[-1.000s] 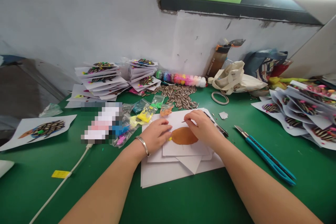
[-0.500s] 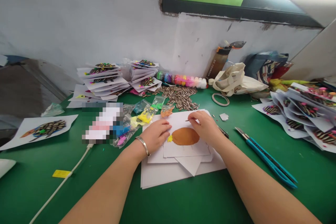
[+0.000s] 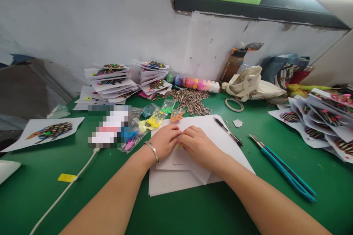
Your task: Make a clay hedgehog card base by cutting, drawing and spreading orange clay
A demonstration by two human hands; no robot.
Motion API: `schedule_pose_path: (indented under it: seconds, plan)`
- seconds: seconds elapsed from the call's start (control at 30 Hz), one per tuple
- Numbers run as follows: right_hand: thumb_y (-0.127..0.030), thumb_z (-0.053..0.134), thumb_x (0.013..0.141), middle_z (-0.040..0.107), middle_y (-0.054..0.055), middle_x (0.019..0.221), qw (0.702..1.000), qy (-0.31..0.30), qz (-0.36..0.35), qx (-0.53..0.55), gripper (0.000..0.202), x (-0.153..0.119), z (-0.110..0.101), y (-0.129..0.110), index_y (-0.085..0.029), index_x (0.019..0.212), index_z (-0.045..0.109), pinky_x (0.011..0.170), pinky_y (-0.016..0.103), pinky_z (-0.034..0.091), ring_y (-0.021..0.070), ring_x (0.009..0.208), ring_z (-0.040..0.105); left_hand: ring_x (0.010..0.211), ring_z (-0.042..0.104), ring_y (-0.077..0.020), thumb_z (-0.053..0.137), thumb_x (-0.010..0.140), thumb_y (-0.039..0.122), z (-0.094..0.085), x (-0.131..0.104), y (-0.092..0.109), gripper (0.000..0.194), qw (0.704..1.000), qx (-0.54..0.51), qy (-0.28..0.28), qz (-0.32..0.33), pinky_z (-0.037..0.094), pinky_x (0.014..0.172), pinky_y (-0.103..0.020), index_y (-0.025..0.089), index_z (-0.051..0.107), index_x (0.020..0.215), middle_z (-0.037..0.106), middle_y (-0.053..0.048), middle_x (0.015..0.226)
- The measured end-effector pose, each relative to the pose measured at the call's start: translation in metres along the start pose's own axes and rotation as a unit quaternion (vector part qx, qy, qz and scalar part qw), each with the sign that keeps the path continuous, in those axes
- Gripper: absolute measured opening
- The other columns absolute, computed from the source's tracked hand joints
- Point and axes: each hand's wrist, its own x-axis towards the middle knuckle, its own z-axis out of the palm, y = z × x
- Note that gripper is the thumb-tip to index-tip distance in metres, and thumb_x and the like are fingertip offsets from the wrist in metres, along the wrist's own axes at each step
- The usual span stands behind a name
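Note:
White sheets of paper (image 3: 171,183) lie stacked on the green table. My left hand (image 3: 164,141), with a silver bangle at the wrist, rests on the left of the papers, fingers extended and pointing right. Beside it, my right hand (image 3: 197,145) has its fingers bent and pressed together over the small top sheet; whatever is between its fingertips is hidden. A bit of yellow clay (image 3: 180,146) shows under the right fingers. The brown oval on the sheet is covered by the right hand. A black pen (image 3: 228,131) lies right of the hands.
Bags of coloured clay (image 3: 154,119) and a sunflower seed pile (image 3: 190,100) lie behind the papers. On the right are a teal cutter (image 3: 288,172), a tape roll (image 3: 234,104) and stacked seed pictures (image 3: 317,117). A white cable (image 3: 63,194) runs along the left.
My right hand has moved left and down, from above the brown oval to beside my left hand, covering the oval. The pen is now uncovered. The view has shifted slightly.

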Motion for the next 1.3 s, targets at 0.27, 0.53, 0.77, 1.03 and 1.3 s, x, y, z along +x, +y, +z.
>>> schedule_pose_path:
  seconds: [0.27,0.53,0.77,1.03,1.3]
  plan:
    - [-0.017,0.047,0.091,0.059,0.004,0.088,0.999,-0.011,-0.019,-0.028,0.014,-0.002,0.004,0.004,-0.02,0.083,0.058,0.074,0.031,0.032,0.018,0.087,0.043,0.092,0.054,-0.0189,0.041,0.087,0.016,0.0,0.0,0.0,0.023,1.0,-0.001,0.0,0.006,0.044,0.087,-0.032,0.018,0.064,0.089,0.058,-0.006,0.097]
    - [-0.015,0.048,0.09,0.059,0.004,0.088,1.0,-0.009,-0.025,-0.004,0.014,-0.003,0.005,0.006,-0.02,0.083,0.059,0.074,0.031,0.032,0.0177,0.087,0.044,0.092,0.055,-0.0188,0.042,0.086,0.015,0.001,0.0,0.0,0.022,1.0,-0.003,0.002,0.002,0.044,0.086,-0.032,0.019,0.064,0.089,0.059,-0.005,0.098]
    - [-0.013,0.048,0.09,0.06,0.004,0.09,0.999,-0.013,-0.03,0.005,0.015,-0.003,0.003,0.006,-0.021,0.086,0.06,0.075,0.031,0.032,0.0178,0.088,0.044,0.096,0.055,-0.0197,0.044,0.085,0.014,0.001,0.0,0.0,0.022,1.0,0.003,-0.001,0.001,0.043,0.09,-0.033,0.019,0.064,0.093,0.059,-0.006,0.102]
    - [-0.013,0.048,0.089,0.058,0.003,0.086,1.0,-0.013,-0.02,0.016,0.016,-0.003,0.003,0.008,-0.02,0.079,0.058,0.074,0.03,0.033,0.0169,0.085,0.045,0.099,0.054,-0.02,0.045,0.086,0.015,0.001,-0.001,-0.001,0.022,1.0,0.006,-0.004,0.002,0.043,0.091,-0.033,0.018,0.064,0.095,0.058,-0.007,0.104]
    - [-0.006,0.046,0.084,0.057,0.004,0.079,0.998,0.022,0.018,0.064,0.018,-0.003,-0.005,0.013,-0.019,0.077,0.057,0.073,0.03,0.036,0.0172,0.081,0.047,0.103,0.054,-0.0194,0.043,0.086,0.014,0.0,-0.002,-0.001,0.024,1.0,0.009,-0.003,-0.005,0.042,0.093,-0.031,0.018,0.065,0.097,0.058,-0.007,0.108]
